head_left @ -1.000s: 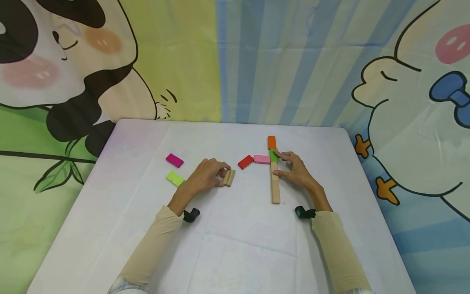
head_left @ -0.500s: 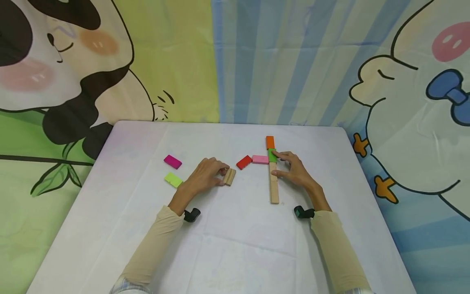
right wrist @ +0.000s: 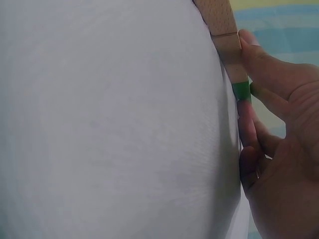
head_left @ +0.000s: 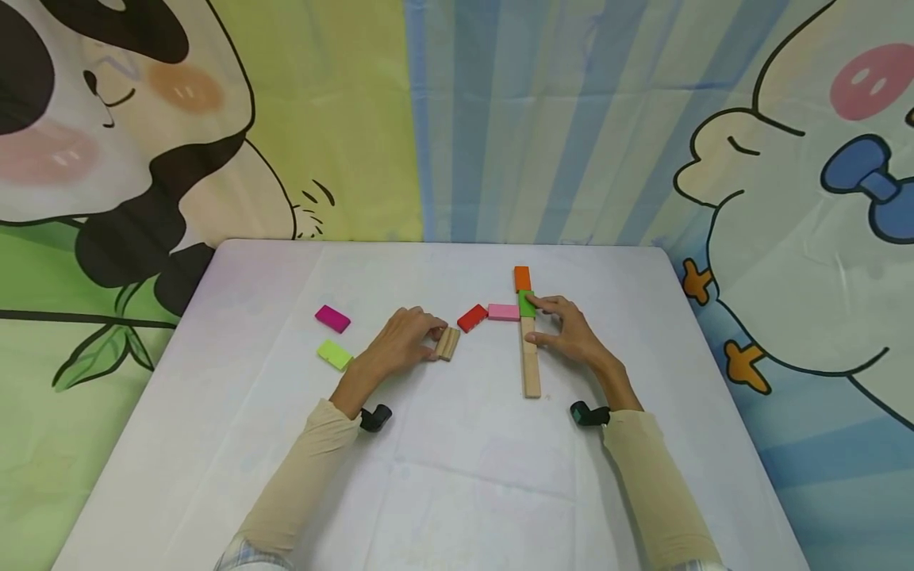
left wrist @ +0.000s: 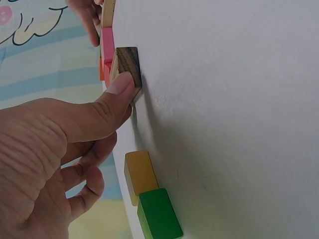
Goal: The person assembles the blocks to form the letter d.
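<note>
My left hand [head_left: 403, 342] pinches a wooden block [head_left: 447, 344] between thumb and fingers, low over the white table [head_left: 457, 492]. Dark grain marks this block's end in the left wrist view. To the right runs a straight line of blocks: an orange block [head_left: 522, 278], a green block [head_left: 526, 303] and plain wooden blocks [head_left: 531, 369]. A pink block [head_left: 504, 312] juts left from the line, and a red block [head_left: 472, 318] lies slanted at its end. My right hand [head_left: 571, 333] touches the line, index fingertip at the green block and thumb on the plain wood.
Left of my left hand lie a magenta block [head_left: 332, 319] and a lime block [head_left: 335, 354]. The left wrist view shows a yellow block [left wrist: 142, 172] and a green block [left wrist: 159, 214] below that hand. A patterned cloth backdrop [head_left: 485, 119] rises behind the table's far edge.
The head view has shifted slightly, moving the scene a little left. Both hands keep their places: the left on its wooden block, the right at the line of blocks.
</note>
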`<action>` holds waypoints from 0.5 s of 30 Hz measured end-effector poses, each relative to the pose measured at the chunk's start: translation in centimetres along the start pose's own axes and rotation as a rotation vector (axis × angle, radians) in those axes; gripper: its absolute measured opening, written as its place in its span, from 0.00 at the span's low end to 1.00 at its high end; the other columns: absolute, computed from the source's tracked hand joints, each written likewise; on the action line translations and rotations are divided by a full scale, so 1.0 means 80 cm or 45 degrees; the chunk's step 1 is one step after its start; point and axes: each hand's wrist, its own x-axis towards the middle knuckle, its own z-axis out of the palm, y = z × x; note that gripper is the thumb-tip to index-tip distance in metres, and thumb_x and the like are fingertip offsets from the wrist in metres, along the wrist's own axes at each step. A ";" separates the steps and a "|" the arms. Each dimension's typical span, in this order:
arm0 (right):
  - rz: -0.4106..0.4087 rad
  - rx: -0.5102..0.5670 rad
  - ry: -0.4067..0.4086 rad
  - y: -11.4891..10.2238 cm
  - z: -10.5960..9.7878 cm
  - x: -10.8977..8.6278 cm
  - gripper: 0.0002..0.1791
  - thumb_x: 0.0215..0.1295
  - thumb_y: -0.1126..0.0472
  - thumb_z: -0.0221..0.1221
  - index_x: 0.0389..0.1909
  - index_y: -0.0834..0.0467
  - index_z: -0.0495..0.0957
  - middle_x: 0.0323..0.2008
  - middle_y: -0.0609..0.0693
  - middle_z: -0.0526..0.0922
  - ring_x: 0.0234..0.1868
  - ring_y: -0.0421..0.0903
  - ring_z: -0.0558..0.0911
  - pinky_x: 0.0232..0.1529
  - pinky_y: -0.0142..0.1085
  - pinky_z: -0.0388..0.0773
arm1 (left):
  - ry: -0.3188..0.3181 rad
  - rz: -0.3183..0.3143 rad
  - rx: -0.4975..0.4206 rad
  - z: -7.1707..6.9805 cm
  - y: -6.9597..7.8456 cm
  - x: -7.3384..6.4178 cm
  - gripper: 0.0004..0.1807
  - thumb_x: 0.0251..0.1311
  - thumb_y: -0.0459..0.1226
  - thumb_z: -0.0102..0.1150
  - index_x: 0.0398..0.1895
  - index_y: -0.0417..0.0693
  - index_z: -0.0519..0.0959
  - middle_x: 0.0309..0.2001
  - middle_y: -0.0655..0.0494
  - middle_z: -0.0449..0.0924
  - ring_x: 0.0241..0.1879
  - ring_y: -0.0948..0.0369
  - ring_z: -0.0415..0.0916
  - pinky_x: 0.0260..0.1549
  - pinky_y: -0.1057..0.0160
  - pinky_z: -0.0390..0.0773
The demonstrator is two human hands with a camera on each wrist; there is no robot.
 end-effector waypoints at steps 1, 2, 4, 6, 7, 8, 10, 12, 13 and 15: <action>0.000 -0.001 -0.001 0.000 0.000 0.000 0.48 0.67 0.59 0.76 0.85 0.49 0.65 0.75 0.63 0.72 0.75 0.65 0.70 0.81 0.66 0.62 | 0.000 0.003 -0.001 0.000 0.000 0.001 0.28 0.56 0.35 0.84 0.61 0.42 0.87 0.44 0.56 0.89 0.48 0.57 0.78 0.58 0.52 0.75; -0.002 -0.003 -0.002 0.000 0.000 0.000 0.48 0.67 0.59 0.76 0.85 0.50 0.65 0.75 0.63 0.72 0.74 0.65 0.70 0.81 0.66 0.62 | 0.001 0.005 0.002 0.001 0.000 0.001 0.28 0.56 0.35 0.84 0.61 0.42 0.87 0.44 0.56 0.89 0.48 0.57 0.78 0.58 0.52 0.75; 0.001 0.001 -0.003 -0.001 0.000 0.000 0.48 0.67 0.59 0.76 0.85 0.50 0.65 0.75 0.63 0.72 0.75 0.65 0.70 0.81 0.67 0.62 | 0.003 0.009 0.005 0.001 0.000 0.003 0.28 0.56 0.35 0.84 0.60 0.42 0.87 0.44 0.56 0.88 0.48 0.57 0.78 0.57 0.52 0.76; -0.001 -0.003 -0.001 0.000 0.000 0.000 0.48 0.67 0.59 0.76 0.85 0.50 0.65 0.75 0.63 0.71 0.75 0.65 0.70 0.81 0.67 0.61 | 0.004 0.015 0.013 0.002 0.000 0.005 0.27 0.56 0.36 0.84 0.60 0.43 0.88 0.44 0.56 0.88 0.47 0.57 0.78 0.57 0.53 0.75; -0.002 -0.003 0.001 0.000 0.000 0.000 0.48 0.67 0.58 0.76 0.85 0.50 0.65 0.75 0.63 0.72 0.75 0.65 0.70 0.81 0.67 0.61 | 0.004 0.015 0.016 0.003 0.000 0.005 0.27 0.56 0.36 0.84 0.60 0.43 0.88 0.44 0.56 0.88 0.47 0.58 0.78 0.57 0.53 0.75; -0.003 -0.005 0.002 0.000 0.000 0.000 0.48 0.67 0.58 0.76 0.85 0.50 0.65 0.75 0.63 0.72 0.75 0.65 0.70 0.81 0.67 0.62 | 0.000 0.014 0.015 0.003 0.000 0.006 0.27 0.56 0.36 0.84 0.60 0.43 0.87 0.44 0.57 0.88 0.47 0.58 0.78 0.57 0.53 0.75; -0.002 -0.002 0.005 0.000 0.000 0.000 0.48 0.67 0.59 0.76 0.85 0.50 0.65 0.75 0.63 0.72 0.75 0.65 0.70 0.81 0.67 0.62 | -0.008 0.008 0.007 0.003 0.000 0.008 0.28 0.57 0.37 0.84 0.61 0.44 0.87 0.45 0.57 0.88 0.48 0.58 0.78 0.58 0.53 0.75; -0.004 -0.003 0.005 0.000 0.000 0.000 0.48 0.67 0.59 0.76 0.85 0.50 0.65 0.75 0.63 0.72 0.75 0.65 0.70 0.81 0.66 0.62 | -0.018 -0.003 -0.005 0.004 0.000 0.010 0.28 0.58 0.37 0.84 0.62 0.44 0.87 0.45 0.57 0.89 0.48 0.58 0.78 0.58 0.54 0.74; -0.004 -0.001 0.004 0.000 0.000 0.000 0.48 0.67 0.59 0.76 0.85 0.49 0.65 0.74 0.63 0.72 0.75 0.64 0.71 0.81 0.66 0.62 | -0.022 -0.010 -0.009 0.004 0.000 0.010 0.28 0.57 0.37 0.84 0.63 0.44 0.87 0.45 0.57 0.89 0.48 0.58 0.78 0.58 0.54 0.74; -0.005 0.001 0.003 0.000 -0.001 0.000 0.48 0.67 0.59 0.77 0.84 0.50 0.65 0.74 0.63 0.72 0.74 0.64 0.71 0.81 0.66 0.62 | -0.027 -0.020 -0.016 0.004 0.000 0.011 0.29 0.57 0.37 0.84 0.63 0.44 0.87 0.46 0.57 0.90 0.49 0.58 0.78 0.58 0.54 0.74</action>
